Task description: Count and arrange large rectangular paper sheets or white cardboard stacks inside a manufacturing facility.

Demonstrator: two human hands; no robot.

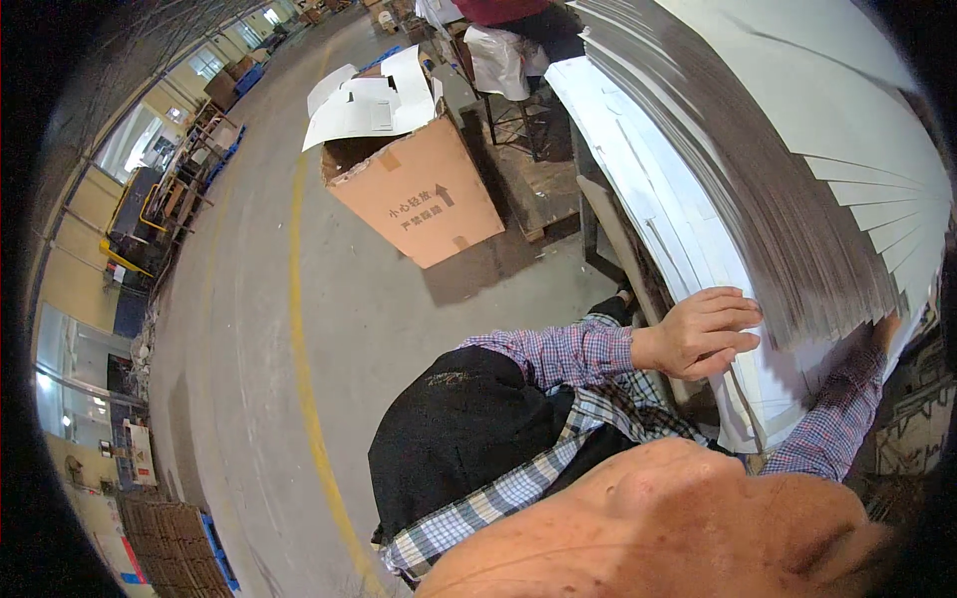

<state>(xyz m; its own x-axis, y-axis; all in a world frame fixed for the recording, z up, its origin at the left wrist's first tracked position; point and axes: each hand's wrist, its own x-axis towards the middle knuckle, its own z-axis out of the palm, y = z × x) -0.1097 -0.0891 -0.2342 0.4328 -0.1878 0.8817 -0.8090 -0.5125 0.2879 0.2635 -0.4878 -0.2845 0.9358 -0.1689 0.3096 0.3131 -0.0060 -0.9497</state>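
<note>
A tall pile of thin grey-brown board sheets [743, 169] with white faces leans at the right, its white top sheets [847, 80] fanned out at one end. Beside and below it lie white sheets [663, 179]. My left hand [703, 334] rests at the near edge of these white sheets, its fingers loosely bent and apart, with nothing visible in them. My right hand [884, 332] is at the near right corner of the pile, in shadow. Sheets hide most of its fingers, so its grip does not show.
A large open cardboard box [419, 194] stands on the floor to the left, with white cut board [374, 105] on its top. Behind it, a person in a red top [498, 10] sits near a stool. A yellow line [297, 299] runs along the floor; stacked brown cardboard [169, 548] stands far left.
</note>
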